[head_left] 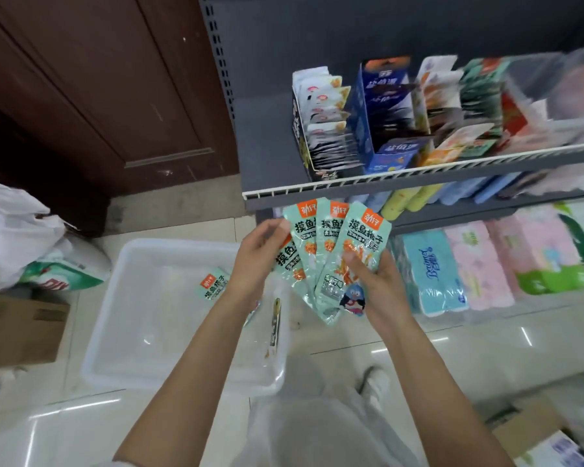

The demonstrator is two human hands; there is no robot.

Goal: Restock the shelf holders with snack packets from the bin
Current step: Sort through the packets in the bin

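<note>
Fanning mint-green snack packets at frame centre, below shelf holders: right hand pinches lower ends, left hand curls on leftmost, likely squaring stack. One packet left in bin.

The fanned mint-green snack packets each carry an orange corner tag reading 劲仔 above large dark characters 摸鱼格子; smaller print beneath is too blurred to read. A lone packet in the bin shows the same wording. The blue tissue pack bears a script brand name, illegible.
</note>
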